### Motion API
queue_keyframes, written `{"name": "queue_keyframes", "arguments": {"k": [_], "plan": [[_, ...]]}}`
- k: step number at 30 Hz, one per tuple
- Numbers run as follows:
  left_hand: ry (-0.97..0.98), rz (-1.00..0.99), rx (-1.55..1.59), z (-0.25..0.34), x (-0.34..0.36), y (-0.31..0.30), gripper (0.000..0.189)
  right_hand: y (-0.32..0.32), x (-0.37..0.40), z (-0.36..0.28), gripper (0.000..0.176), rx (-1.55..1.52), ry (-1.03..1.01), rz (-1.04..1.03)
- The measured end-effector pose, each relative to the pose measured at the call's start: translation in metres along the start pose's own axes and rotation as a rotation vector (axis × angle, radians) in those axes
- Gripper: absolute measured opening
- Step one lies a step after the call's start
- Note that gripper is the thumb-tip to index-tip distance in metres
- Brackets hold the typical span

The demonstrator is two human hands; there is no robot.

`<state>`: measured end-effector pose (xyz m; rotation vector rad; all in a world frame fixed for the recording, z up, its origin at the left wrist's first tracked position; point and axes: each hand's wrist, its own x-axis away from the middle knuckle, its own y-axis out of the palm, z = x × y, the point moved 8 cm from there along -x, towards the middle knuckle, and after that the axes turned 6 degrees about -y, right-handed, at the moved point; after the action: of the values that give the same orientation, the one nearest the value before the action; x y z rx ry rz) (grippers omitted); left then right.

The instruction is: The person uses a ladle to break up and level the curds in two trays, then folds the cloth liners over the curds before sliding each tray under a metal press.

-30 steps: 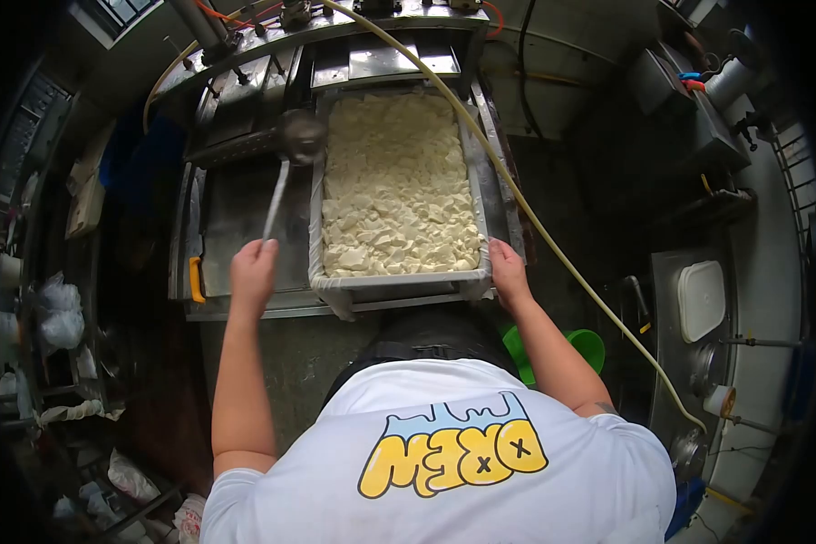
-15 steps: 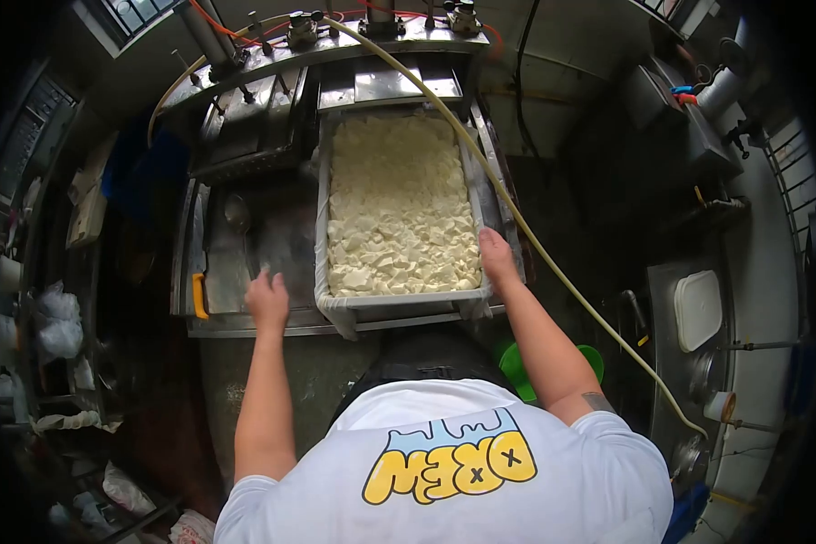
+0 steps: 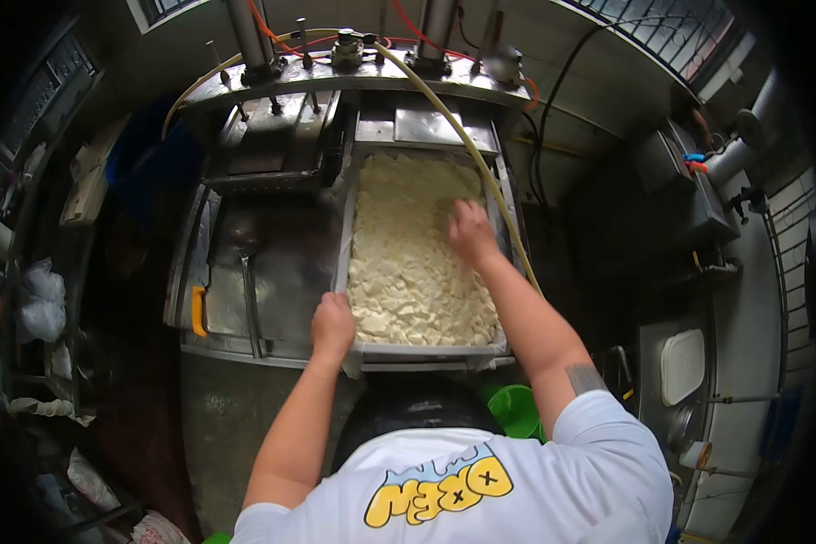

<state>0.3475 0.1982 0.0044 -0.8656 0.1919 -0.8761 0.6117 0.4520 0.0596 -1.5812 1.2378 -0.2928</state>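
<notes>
A long rectangular frame (image 3: 343, 263), lined with pale cloth, holds a thick layer of broken, cream-white curd (image 3: 399, 272). The curd looks like tofu, chunkier at the near end and smoother at the far end. My left hand (image 3: 334, 324) is closed at the frame's near left edge, its fingers curled around the cloth-covered rim. Over the curd's right side is my right hand (image 3: 471, 234), low, with its fingers bent and drawn together. Whatever may be between those fingers is hidden.
Left of the frame, a long-handled ladle (image 3: 250, 299) and a yellow-handled knife (image 3: 199, 308) lie on the metal table (image 3: 290, 245). A press (image 3: 354, 80) stands behind. A beige hose (image 3: 444, 113) arches across the frame's far right side. A green bucket (image 3: 515, 410) sits below, right.
My left hand has moved from beside the ladle's handle to the frame's left rim. My right hand has left the right rim and reached inward over the curd. The view has shifted.
</notes>
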Motion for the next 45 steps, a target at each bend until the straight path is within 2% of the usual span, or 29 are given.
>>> {"name": "queue_keyframes", "arguments": {"k": [1,3,5,7,9,10,11,13,14,16,17,19,21,22,24,25,27,28,30,37,38,41,45], "plan": [[0.016,0.015,0.01,-0.001,0.001,0.001,0.041,0.021,-0.033,0.009,0.035,0.07,0.062,-0.133],[0.022,0.038,0.04,-0.001,0.002,-0.001,0.039,0.074,-0.099,0.06,0.041,0.152,0.165,-0.267],[0.017,0.015,0.083,-0.003,0.001,0.0,0.038,0.115,-0.156,0.097,0.043,0.474,0.158,-0.583],[-0.012,0.003,0.115,-0.001,0.002,-0.003,0.037,0.137,-0.183,0.103,0.041,0.68,-0.083,-0.748],[-0.037,-0.015,0.146,-0.004,0.001,-0.003,0.037,0.114,-0.2,0.09,0.041,0.384,-0.202,0.015],[-0.025,-0.01,0.162,-0.002,0.001,-0.003,0.036,0.1,-0.194,0.077,0.039,0.307,-0.161,0.116],[-0.007,-0.009,0.175,-0.002,0.002,-0.003,0.036,0.09,-0.19,0.061,0.039,0.31,-0.157,0.105],[-0.003,-0.016,0.18,-0.003,0.004,-0.002,0.035,0.112,-0.165,0.053,0.038,0.612,-0.031,-0.693],[0.008,-0.006,0.189,-0.001,0.002,-0.004,0.035,0.1,-0.147,0.039,0.038,0.616,-0.02,-0.684],[0.011,0.006,0.173,0.0,0.001,-0.004,0.035,0.074,-0.073,0.009,0.025,0.285,0.111,-0.666],[-0.001,0.017,0.151,-0.001,0.001,-0.003,0.035,0.031,-0.035,-0.02,0.034,0.091,-0.134,-0.314],[0.002,0.022,0.164,0.0,0.002,-0.002,0.036,-0.024,0.028,-0.032,0.042,-0.072,-0.189,-0.017],[0.017,0.027,0.162,0.003,0.0,-0.004,0.036,-0.056,0.084,-0.01,0.04,0.041,-0.047,0.145],[-0.007,0.029,0.153,0.002,-0.001,-0.003,0.038,-0.058,0.109,0.003,0.04,0.038,-0.04,0.16],[-0.023,0.04,0.133,0.001,0.0,-0.002,0.041,-0.029,0.159,0.069,0.037,-0.024,0.473,-0.046],[-0.006,0.041,0.111,0.001,-0.001,-0.002,0.043,-0.027,0.162,0.072,0.037,-0.039,0.478,-0.032],[0.021,0.042,0.071,-0.002,-0.004,-0.001,0.045,-0.012,0.174,0.081,0.039,-0.298,0.591,-0.056],[0.021,0.05,0.044,-0.002,-0.006,-0.001,0.047,-0.013,0.174,0.079,0.039,-0.306,0.6,-0.05],[0.019,0.048,0.007,0.005,0.002,-0.004,0.05,-0.024,0.173,0.071,0.04,-0.354,0.57,0.136],[0.015,0.057,-0.119,-0.016,0.0,-0.002,0.056,-0.013,0.176,0.069,0.039,-0.413,0.591,0.103],[0.063,0.051,-0.08,-0.018,-0.014,0.004,0.057,-0.013,0.17,0.07,0.038,-0.41,0.564,0.142],[0.044,0.028,-0.029,-0.012,-0.02,-0.001,0.057,-0.013,0.163,0.07,0.038,-0.391,0.575,0.105],[0.008,0.043,-0.045,-0.005,0.003,-0.008,0.057,-0.011,0.175,0.073,0.037,-0.433,0.618,0.084]]}}
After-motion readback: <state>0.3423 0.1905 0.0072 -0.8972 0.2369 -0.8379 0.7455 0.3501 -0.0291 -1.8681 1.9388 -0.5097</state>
